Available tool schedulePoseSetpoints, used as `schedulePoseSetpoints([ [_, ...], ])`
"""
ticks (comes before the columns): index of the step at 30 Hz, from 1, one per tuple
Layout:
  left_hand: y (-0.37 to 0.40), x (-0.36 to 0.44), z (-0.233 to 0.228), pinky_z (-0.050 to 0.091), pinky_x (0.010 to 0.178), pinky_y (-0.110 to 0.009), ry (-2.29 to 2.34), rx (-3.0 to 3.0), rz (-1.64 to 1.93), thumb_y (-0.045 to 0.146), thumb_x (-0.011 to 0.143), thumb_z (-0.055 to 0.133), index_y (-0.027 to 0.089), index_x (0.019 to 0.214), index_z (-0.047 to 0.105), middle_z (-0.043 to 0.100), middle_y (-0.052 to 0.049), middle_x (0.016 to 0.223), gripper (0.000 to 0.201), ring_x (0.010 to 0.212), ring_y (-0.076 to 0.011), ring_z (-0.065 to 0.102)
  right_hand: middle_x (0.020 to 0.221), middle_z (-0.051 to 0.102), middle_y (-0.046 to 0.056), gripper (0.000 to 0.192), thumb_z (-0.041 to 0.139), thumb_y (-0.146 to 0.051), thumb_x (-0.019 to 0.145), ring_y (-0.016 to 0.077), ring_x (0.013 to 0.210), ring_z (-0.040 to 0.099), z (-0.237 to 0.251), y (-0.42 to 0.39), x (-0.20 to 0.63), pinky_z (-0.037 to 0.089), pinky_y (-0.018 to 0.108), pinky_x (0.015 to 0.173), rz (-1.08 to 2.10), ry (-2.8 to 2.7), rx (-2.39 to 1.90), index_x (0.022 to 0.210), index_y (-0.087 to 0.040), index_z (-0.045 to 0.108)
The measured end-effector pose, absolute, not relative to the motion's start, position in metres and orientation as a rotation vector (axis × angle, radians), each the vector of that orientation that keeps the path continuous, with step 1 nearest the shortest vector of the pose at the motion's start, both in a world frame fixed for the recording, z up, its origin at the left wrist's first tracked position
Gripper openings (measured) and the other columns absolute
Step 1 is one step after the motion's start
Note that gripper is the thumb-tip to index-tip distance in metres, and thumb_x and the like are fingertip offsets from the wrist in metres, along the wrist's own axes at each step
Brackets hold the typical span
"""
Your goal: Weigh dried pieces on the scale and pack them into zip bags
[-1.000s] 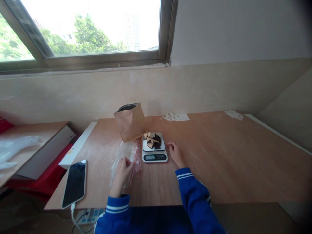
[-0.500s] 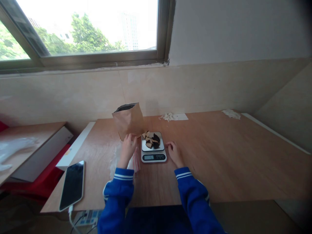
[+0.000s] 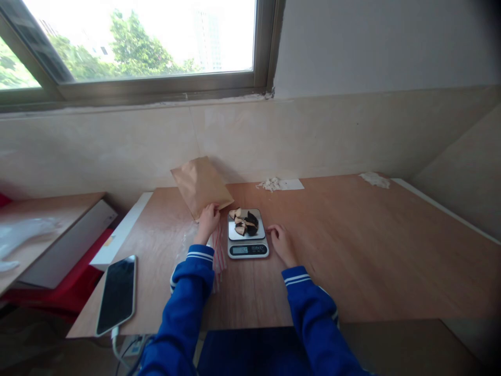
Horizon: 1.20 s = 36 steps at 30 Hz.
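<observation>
Near the counter's [image 3: 352,250] back edge, the left hand [image 3: 208,219] is gripping the tilted kraft bag [image 3: 200,184]; right hand [image 3: 282,244] is resting loosely curled, empty, beside the scale [image 3: 248,241]. Overtilting could be spilling contents.

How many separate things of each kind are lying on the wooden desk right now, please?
Brown paper bag, held by the left hand: 1
Digital scale with food pieces on it, beside the right hand: 1
Phone: 1
Stack of clear zip bags: 1
White scraps and: 2
Total: 6
</observation>
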<state>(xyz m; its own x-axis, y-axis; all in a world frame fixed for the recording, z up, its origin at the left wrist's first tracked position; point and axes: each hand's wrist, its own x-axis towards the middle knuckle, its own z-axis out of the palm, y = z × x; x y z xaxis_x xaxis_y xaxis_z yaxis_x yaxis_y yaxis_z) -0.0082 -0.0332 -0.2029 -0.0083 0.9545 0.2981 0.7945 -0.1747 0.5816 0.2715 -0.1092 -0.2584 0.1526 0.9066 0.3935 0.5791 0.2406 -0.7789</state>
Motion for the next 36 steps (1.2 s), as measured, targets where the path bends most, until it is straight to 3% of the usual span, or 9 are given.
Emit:
schedulePoseSetpoints([
  [6, -0.037, -0.005, -0.22, 0.046, 0.101, -0.037, 1.785, 2.053, 0.886, 0.009, 0.087, 0.047, 0.014, 0.102, 0.069, 0.069, -0.012, 0.109, 0.027, 0.108, -0.0225, 0.062, 0.09, 0.067, 0.009, 0.025, 0.039, -0.022, 0.086, 0.0243, 0.089, 0.063, -0.259, -0.109, 0.272, 0.05, 0.04, 0.085, 0.416, -1.541, -1.448, 0.082, -0.021, 0.064],
  [11, -0.039, -0.006, -0.228, 0.042, 0.106, -0.038, 1.836, 2.032, 0.861, 0.008, 0.087, 0.046, 0.013, 0.112, 0.066, 0.065, -0.014, 0.12, 0.033, 0.118, -0.0232, 0.057, 0.09, 0.067, 0.009, 0.025, 0.038, -0.023, 0.087, 0.0241, 0.089, 0.063, -0.26, -0.11, 0.272, 0.05, 0.04, 0.085, 0.432, -1.546, -1.436, 0.082, -0.021, 0.063],
  [18, -0.036, -0.014, -0.221, 0.043, 0.103, -0.034, 1.921, 2.011, 0.819, 0.008, 0.087, 0.044, 0.014, 0.108, 0.068, 0.064, -0.013, 0.121, 0.033, 0.116, -0.0219, 0.059, 0.089, 0.068, 0.009, 0.026, 0.038, -0.024, 0.087, 0.0245, 0.089, 0.064, -0.259, -0.11, 0.271, 0.05, 0.04, 0.085, 0.435, -1.535, -1.448, 0.081, -0.021, 0.063],
  [27, -0.059, -0.002, -0.194, 0.044, 0.097, -0.039, 1.966, 2.072, 0.778, 0.016, 0.091, 0.041, 0.014, 0.105, 0.067, 0.067, -0.015, 0.11, 0.029, 0.109, -0.0258, 0.06, 0.089, 0.068, 0.008, 0.025, 0.039, -0.022, 0.086, 0.0238, 0.088, 0.063, -0.257, -0.11, 0.272, 0.049, 0.038, 0.084, 0.409, -1.564, -1.477, 0.081, -0.021, 0.064],
  [36, -0.106, -0.019, -0.173, 0.047, 0.091, -0.039, 2.012, 1.951, 1.173, 0.019, 0.088, 0.042, 0.017, 0.097, 0.063, 0.065, -0.013, 0.102, 0.023, 0.1, -0.026, 0.062, 0.089, 0.068, 0.008, 0.025, 0.04, -0.02, 0.086, 0.0239, 0.088, 0.063, -0.256, -0.111, 0.272, 0.05, 0.039, 0.084, 0.406, -1.561, -1.463, 0.08, -0.022, 0.064],
])
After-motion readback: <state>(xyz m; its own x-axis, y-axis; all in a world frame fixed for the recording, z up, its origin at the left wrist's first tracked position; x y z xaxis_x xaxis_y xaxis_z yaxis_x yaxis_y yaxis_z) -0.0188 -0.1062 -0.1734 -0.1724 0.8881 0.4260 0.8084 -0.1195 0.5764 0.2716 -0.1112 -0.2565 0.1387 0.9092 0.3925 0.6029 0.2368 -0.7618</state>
